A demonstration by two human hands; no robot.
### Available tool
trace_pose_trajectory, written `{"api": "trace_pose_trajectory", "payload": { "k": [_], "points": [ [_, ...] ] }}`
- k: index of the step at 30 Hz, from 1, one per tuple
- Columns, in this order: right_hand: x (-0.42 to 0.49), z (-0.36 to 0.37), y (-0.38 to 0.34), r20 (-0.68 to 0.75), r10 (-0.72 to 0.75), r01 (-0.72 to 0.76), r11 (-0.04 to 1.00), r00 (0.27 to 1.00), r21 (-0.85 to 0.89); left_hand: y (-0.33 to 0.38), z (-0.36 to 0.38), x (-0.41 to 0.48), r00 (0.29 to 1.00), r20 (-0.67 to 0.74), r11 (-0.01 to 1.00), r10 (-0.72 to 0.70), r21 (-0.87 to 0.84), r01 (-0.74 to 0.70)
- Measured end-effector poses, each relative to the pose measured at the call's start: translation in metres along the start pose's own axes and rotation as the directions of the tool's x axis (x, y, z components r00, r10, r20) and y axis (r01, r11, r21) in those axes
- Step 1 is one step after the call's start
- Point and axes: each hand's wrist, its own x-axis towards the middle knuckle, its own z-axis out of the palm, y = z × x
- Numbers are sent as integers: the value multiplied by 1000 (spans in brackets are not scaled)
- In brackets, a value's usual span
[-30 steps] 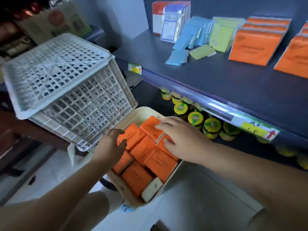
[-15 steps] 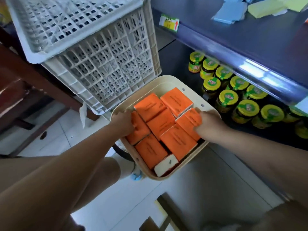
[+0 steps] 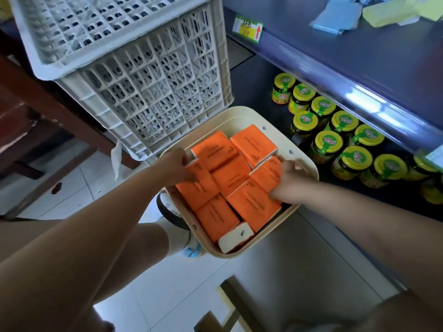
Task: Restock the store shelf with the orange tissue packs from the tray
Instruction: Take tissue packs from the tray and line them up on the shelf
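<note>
A cream tray [image 3: 242, 117] sits low in front of the shelf, filled with several orange tissue packs [image 3: 254, 146] lying flat and one white-sided pack [image 3: 236, 237] at its near corner. My left hand [image 3: 173, 167] grips the top edge of an orange pack [image 3: 199, 188] on the tray's left side. Over on the tray's right side, my right hand [image 3: 286, 178] is closed on another orange pack [image 3: 265, 177]. The dark shelf board [image 3: 359, 58] runs above on the right.
Two stacked white lattice crates [image 3: 148, 75] stand right behind the tray. Jars with yellow-green lids [image 3: 342, 142] fill the lower shelf beside the tray. Blue and yellow packets [image 3: 335, 17] lie on the upper shelf. My leg and shoe [image 3: 177, 233] are below the tray's left edge.
The camera tilted down, dropping the shelf's orange packs out of view. Both hands shifted from the top of the stack to the tray's opposite sides and closed on packs.
</note>
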Motion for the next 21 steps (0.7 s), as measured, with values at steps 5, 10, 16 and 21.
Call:
{"api": "trace_pose_trajectory", "payload": {
  "k": [5,10,16,21],
  "points": [
    [6,2,-1,-276,-40,13,995,960,-101,4,-14,-6,995,65,945,-74,-315,91],
    [6,-11,10,-229,-98,158,953,969,260,24,-30,-19,985,139,653,-97,-738,169],
    [-28,-64,19,-381,-114,347,697,917,627,71,-54,-41,997,83,563,3,-824,67],
    [-81,-118,47,-577,-11,472,589,816,656,124,-79,-65,983,-6,543,181,-833,-106]
  ]
}}
